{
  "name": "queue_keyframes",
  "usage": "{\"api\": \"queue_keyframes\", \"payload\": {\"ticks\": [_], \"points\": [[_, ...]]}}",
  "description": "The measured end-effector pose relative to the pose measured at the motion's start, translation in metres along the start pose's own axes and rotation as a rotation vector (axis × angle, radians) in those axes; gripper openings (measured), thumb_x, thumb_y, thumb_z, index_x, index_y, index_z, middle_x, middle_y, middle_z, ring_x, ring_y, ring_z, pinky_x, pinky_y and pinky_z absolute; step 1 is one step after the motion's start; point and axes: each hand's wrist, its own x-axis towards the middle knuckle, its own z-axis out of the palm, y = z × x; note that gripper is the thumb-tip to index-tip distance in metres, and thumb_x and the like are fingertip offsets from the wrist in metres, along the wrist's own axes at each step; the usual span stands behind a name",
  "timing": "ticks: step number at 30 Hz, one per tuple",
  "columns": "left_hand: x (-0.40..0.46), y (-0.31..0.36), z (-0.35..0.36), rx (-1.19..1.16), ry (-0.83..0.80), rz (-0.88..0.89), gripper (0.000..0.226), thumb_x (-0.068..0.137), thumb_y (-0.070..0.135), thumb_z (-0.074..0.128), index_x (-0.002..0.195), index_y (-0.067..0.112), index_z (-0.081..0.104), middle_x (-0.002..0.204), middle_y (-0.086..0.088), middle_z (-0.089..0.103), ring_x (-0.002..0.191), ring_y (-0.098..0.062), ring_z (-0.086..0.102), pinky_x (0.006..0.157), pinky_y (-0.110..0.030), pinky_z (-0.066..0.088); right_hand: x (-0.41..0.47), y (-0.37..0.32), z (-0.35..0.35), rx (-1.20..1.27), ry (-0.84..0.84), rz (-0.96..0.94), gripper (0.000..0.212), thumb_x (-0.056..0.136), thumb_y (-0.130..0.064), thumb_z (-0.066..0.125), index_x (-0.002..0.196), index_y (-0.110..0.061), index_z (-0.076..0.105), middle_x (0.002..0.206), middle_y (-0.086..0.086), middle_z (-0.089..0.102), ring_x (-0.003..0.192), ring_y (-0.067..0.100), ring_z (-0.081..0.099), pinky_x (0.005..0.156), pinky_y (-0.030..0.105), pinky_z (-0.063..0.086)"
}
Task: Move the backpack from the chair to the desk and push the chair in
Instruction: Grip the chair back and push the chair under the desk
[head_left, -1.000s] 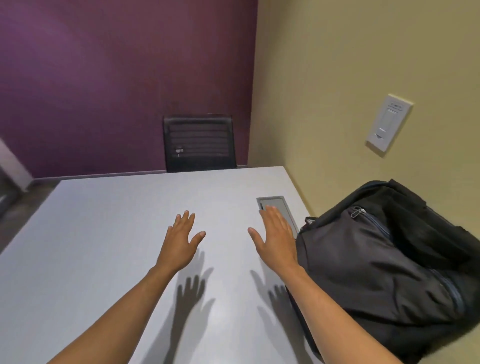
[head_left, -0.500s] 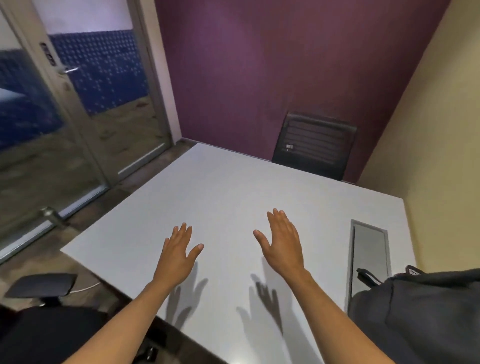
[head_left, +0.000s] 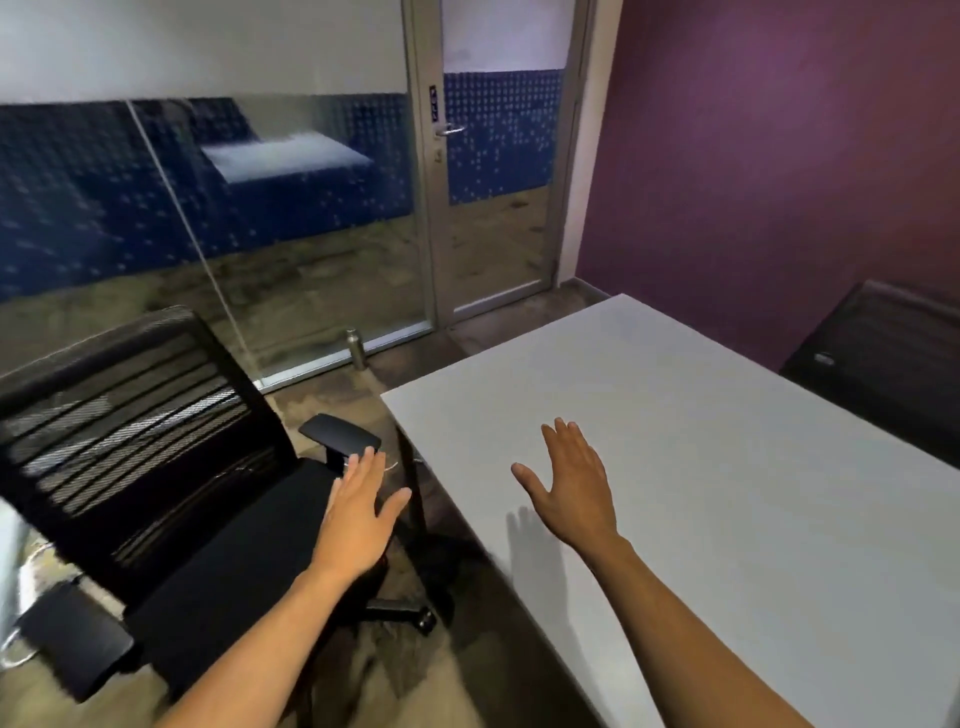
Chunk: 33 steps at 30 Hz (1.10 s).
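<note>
your left hand (head_left: 358, 512), fingers spread and empty, is hovering nearest the chair (head_left: 171, 483), lying at nine o'clock of the table (head_left: 727, 467).

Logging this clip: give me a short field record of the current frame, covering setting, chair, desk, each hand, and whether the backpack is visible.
setting: small room with a glass wall, a glass door and a purple wall
chair: black mesh office chair, seat empty, turned partly away from the desk, not pushed in
desk: white desk, visible part bare
left hand: left hand open, over the chair seat, holding nothing
right hand: right hand open, palm down over the desk, holding nothing
backpack: not in view
other: second dark chair at the desk's far side; metal bottle on the floor by the glass
</note>
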Motion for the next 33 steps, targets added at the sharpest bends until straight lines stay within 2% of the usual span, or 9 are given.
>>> {"api": "queue_keyframes", "payload": {"ticks": [5, 9, 13, 17, 22, 28, 33], "points": [[-0.038, -0.072, -0.059, 0.021, 0.133, -0.106, 0.07, 0.096, 0.05, 0.045, 0.153, 0.016, 0.022, 0.164, 0.002, 0.013, 0.147, -0.006, -0.003, 0.12, -0.033, 0.0, 0.005, -0.081, 0.046, 0.036, -0.061, -0.125, 0.081, 0.088, -0.076, 0.027, 0.153, -0.029, 0.02, 0.163, -0.003, 0.015, 0.15, 0.018, 0.009, 0.115, 0.033, 0.005], [-0.073, -0.122, -0.099, 0.055, 0.195, -0.206, 0.071, 0.097, 0.051, 0.043, 0.154, 0.015, 0.02, 0.164, 0.0, 0.012, 0.15, -0.01, -0.002, 0.121, -0.034, 0.0, 0.001, -0.148, 0.082, 0.061, -0.124, -0.249, 0.079, 0.089, -0.074, 0.03, 0.151, -0.025, 0.025, 0.162, 0.001, 0.021, 0.15, 0.021, 0.014, 0.116, 0.035, 0.01], [-0.112, -0.168, -0.136, 0.081, 0.278, -0.314, 0.072, 0.097, 0.052, 0.042, 0.154, 0.015, 0.02, 0.164, 0.0, 0.013, 0.151, -0.013, -0.001, 0.121, -0.036, 0.001, -0.003, -0.213, 0.117, 0.086, -0.177, -0.375, 0.079, 0.09, -0.069, 0.039, 0.149, -0.016, 0.034, 0.159, 0.007, 0.03, 0.147, 0.026, 0.021, 0.117, 0.043, 0.022], [-0.154, -0.209, -0.173, 0.077, 0.368, -0.42, 0.071, 0.097, 0.049, 0.045, 0.154, 0.014, 0.021, 0.164, -0.001, 0.014, 0.151, -0.014, 0.0, 0.123, -0.038, 0.002, -0.013, -0.27, 0.154, 0.115, -0.219, -0.471, 0.08, 0.09, -0.066, 0.041, 0.147, -0.01, 0.037, 0.158, 0.011, 0.03, 0.148, 0.027, 0.019, 0.117, 0.044, 0.021], [-0.201, -0.245, -0.204, 0.105, 0.46, -0.528, 0.069, 0.097, 0.043, 0.048, 0.154, 0.015, 0.02, 0.164, -0.002, 0.014, 0.151, -0.013, 0.002, 0.122, -0.035, 0.002, -0.029, -0.327, 0.196, 0.113, -0.279, -0.584, 0.078, 0.092, -0.066, 0.039, 0.149, -0.014, 0.034, 0.159, 0.008, 0.029, 0.149, 0.023, 0.018, 0.118, 0.042, 0.02], [-0.246, -0.275, -0.222, 0.148, 0.57, -0.658, 0.07, 0.097, 0.046, 0.048, 0.154, 0.016, 0.021, 0.164, -0.002, 0.015, 0.151, -0.014, 0.002, 0.118, -0.03, -0.002, -0.039, -0.39, 0.238, 0.104, -0.355, -0.757, 0.077, 0.093, -0.065, 0.038, 0.149, -0.014, 0.031, 0.159, 0.008, 0.027, 0.149, 0.022, 0.016, 0.118, 0.041, 0.02], [-0.269, -0.301, -0.24, 0.167, 0.643, -0.79, 0.071, 0.096, 0.049, 0.046, 0.154, 0.015, 0.022, 0.164, -0.003, 0.016, 0.151, -0.015, 0.004, 0.12, -0.034, 0.0, -0.04, -0.439, 0.269, 0.13, -0.439, -0.876, 0.077, 0.093, -0.063, 0.039, 0.15, -0.013, 0.03, 0.16, 0.007, 0.025, 0.15, 0.022, 0.013, 0.118, 0.041, 0.019]]}}
